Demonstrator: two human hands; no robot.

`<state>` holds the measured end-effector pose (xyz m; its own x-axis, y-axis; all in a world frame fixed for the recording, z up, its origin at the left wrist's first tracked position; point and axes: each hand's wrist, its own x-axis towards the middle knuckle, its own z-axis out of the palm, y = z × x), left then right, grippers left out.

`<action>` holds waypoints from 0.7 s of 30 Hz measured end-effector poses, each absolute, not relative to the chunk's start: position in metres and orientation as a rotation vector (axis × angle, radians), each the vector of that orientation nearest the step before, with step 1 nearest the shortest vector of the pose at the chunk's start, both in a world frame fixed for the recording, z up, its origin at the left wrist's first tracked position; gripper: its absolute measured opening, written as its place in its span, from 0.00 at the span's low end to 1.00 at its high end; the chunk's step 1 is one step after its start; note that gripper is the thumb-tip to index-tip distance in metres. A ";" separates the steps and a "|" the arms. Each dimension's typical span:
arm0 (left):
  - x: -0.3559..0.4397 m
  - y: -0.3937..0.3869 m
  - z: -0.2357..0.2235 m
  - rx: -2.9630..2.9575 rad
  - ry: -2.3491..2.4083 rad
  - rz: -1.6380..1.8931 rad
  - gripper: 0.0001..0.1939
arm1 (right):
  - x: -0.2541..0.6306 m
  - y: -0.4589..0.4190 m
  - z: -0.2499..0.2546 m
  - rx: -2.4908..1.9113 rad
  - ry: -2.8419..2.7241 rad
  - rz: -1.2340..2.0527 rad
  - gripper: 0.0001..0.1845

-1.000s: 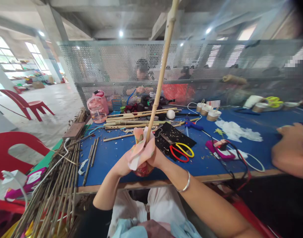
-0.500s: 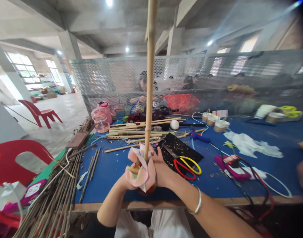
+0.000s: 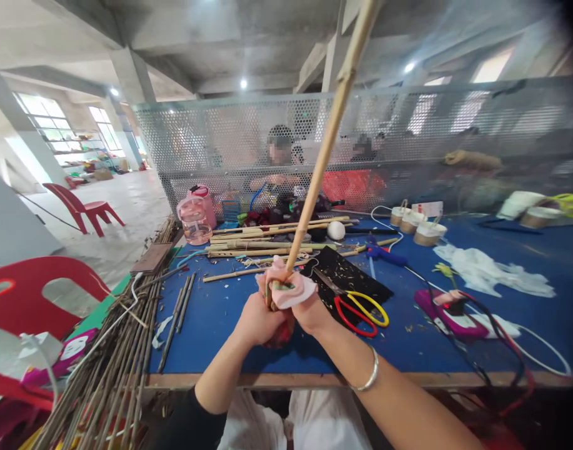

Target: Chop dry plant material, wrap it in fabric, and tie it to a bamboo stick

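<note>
A pale pink artificial flower [image 3: 295,294], with green inside and a red part below it, is between my hands above the table's front edge. Out of it rises a long bamboo stick [image 3: 321,162], tilted up to the right. My left hand [image 3: 259,317] wraps round the left side of the flower's lower part. Against its right side is my right hand [image 3: 310,312], a silver bangle on the wrist; the petals hide most of those fingers. Just right of my right hand, scissors [image 3: 358,312] with red and yellow handles lie partly on a black cloth [image 3: 361,275].
Bamboo pieces [image 3: 249,250] and a white ball [image 3: 335,230] lie behind the hands. On the right are a blue glue gun [image 3: 384,254], a purple power strip [image 3: 455,319] with cables, and white plastic [image 3: 495,269]. Thin sticks [image 3: 108,350] line the left edge. A mesh screen [image 3: 211,144] stands behind.
The bamboo stick has gone from nearly upright to leaning right. The flower has turned and sits slightly higher and further right. My left hand has closed more visibly round its lower part.
</note>
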<state>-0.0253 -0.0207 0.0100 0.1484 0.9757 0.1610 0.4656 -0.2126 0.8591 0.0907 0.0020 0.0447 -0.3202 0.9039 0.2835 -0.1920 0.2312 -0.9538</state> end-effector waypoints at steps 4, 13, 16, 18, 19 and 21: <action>-0.019 -0.020 0.008 1.851 1.524 0.898 0.05 | 0.083 0.004 0.059 -0.666 -1.191 1.432 0.22; -0.017 -0.015 -0.001 1.691 1.373 1.013 0.07 | 0.065 0.018 0.065 -0.842 -1.274 1.607 0.30; -0.016 -0.016 -0.001 1.613 1.303 1.105 0.03 | 0.055 0.015 0.070 -0.864 -1.494 1.596 0.28; -0.016 -0.018 -0.002 1.542 1.272 1.191 0.03 | 0.050 0.013 0.075 -0.840 -1.651 1.596 0.28; -0.016 -0.018 -0.001 1.525 1.267 1.223 0.04 | 0.049 0.013 0.076 -0.824 -1.702 1.591 0.27; -0.018 -0.018 0.001 1.518 1.266 1.275 0.07 | 0.054 0.015 0.076 -0.786 -1.720 1.548 0.24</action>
